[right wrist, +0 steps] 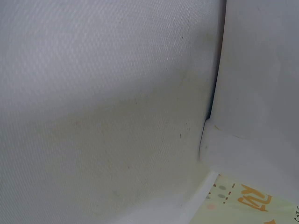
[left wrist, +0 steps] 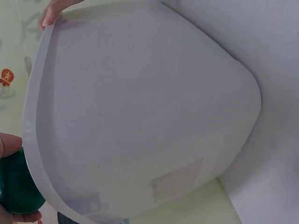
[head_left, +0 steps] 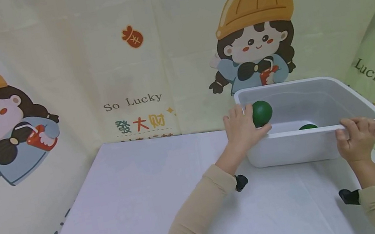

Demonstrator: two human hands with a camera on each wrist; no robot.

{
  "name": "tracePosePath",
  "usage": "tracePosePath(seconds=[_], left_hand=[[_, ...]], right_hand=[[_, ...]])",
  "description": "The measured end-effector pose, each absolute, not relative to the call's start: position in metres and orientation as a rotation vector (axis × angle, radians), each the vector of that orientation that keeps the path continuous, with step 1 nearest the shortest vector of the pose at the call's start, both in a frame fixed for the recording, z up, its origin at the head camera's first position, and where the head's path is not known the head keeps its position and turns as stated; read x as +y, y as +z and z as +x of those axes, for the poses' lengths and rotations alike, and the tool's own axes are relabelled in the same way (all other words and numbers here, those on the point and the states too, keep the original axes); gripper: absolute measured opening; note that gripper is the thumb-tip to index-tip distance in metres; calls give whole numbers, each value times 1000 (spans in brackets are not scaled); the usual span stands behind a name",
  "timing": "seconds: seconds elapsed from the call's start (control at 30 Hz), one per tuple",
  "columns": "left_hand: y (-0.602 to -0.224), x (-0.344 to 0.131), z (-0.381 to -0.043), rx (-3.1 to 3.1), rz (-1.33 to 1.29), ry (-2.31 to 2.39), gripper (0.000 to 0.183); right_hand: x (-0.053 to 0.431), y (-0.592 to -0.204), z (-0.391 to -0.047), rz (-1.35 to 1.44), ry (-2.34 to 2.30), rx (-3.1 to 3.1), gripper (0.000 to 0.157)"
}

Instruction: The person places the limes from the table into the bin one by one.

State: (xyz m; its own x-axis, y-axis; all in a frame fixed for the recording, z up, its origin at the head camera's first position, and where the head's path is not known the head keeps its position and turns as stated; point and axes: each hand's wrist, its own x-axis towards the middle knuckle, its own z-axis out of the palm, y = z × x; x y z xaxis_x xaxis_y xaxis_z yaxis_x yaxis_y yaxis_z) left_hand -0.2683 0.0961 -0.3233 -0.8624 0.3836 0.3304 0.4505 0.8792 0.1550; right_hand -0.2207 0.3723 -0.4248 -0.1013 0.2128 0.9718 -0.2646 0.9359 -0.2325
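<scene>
A smooth, dark green oval object (head_left: 263,113) is held in my left hand (head_left: 242,128), at the left end of a white plastic tub (head_left: 293,150). The thumb lies by the tub's front rim. In the left wrist view the green object (left wrist: 18,184) shows beyond the tub's rim, between thumb and fingers. My right hand (head_left: 359,139) grips the front rim near its right corner, fingers over the edge and thumb outside. Inside the tub, the top of a second green object (head_left: 308,126) shows; the front wall hides the rest. The right wrist view shows no hand.
The tub stands at the back right of a white-covered table (head_left: 143,208). Right behind it hangs a printed cloth backdrop (head_left: 187,71) with cartoon figures. Black devices (head_left: 242,182) sit at both sleeve cuffs.
</scene>
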Motion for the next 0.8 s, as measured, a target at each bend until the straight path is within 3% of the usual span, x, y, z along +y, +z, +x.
tracePosePath(seconds=[0.8], left_hand=[[-321, 131, -268, -2806, -656, -214, 69]], right_hand=[[357, -411, -215, 37, 415, -1621, 63]])
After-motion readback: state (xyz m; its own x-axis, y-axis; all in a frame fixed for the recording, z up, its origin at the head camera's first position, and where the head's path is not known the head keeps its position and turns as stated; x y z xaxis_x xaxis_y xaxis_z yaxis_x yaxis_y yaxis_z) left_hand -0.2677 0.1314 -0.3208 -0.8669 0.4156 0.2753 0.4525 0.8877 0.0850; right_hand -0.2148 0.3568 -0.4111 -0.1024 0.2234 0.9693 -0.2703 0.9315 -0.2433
